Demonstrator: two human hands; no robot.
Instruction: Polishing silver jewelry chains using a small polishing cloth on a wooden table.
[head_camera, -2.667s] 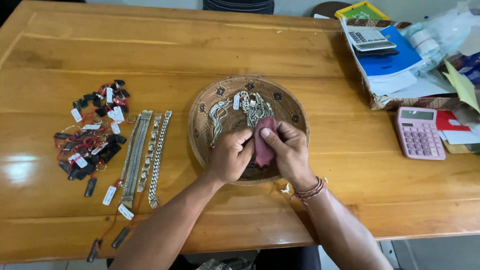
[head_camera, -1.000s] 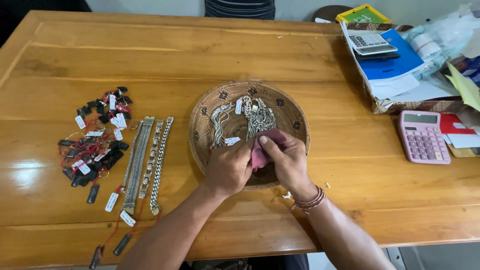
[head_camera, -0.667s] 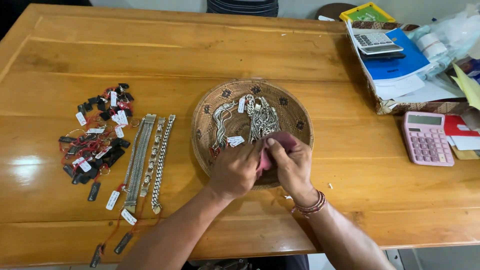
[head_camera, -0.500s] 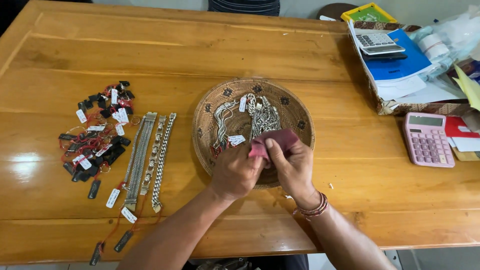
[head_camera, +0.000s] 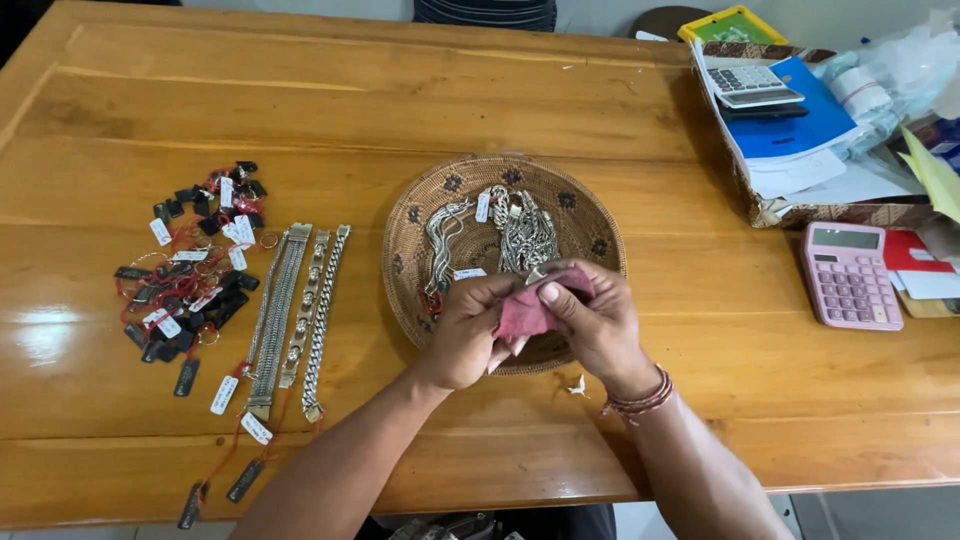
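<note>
Left hand: the left hand (head_camera: 468, 335) is curling over the near edge of the basket, its fingers closed on the left side of a pink cloth (head_camera: 527, 312); the thumb is pressing down onto the cloth's top fold.

Right hand: the right hand (head_camera: 598, 322) is closing on the same cloth from the right, thumb on top and fingers wrapping beneath; a beaded band is sitting on its wrist.

Cloth: it is lying bunched between the two hands, directly over the near part of the basket; both hands are touching it, neither being nearer than the other; whether a piece of jewellery is sitting inside the fold is impossible to tell, as the cloth and fingers are hiding it.

Key relation: the cloth is running left to right between the two grips, and the heap of silver chains (head_camera: 502, 232) is lying just beyond the fingertips, farther from the person, slightly nearer the right hand.

Basket: the round woven basket (head_camera: 420, 215) is sitting mid-table, holding the chains with small white tags.

Left of the basket: three flat silver bracelets (head_camera: 298, 315) are lying side by side, long axes running away from the person; a pile of dark tags on red string (head_camera: 195, 260) is lying farther left.

Right side: a pink calculator (head_camera: 850, 275) is resting well apart from the hands, near a tray of papers (head_camera: 800, 150).

Table: the wooden table (head_camera: 300, 90) is carrying everything.
</note>
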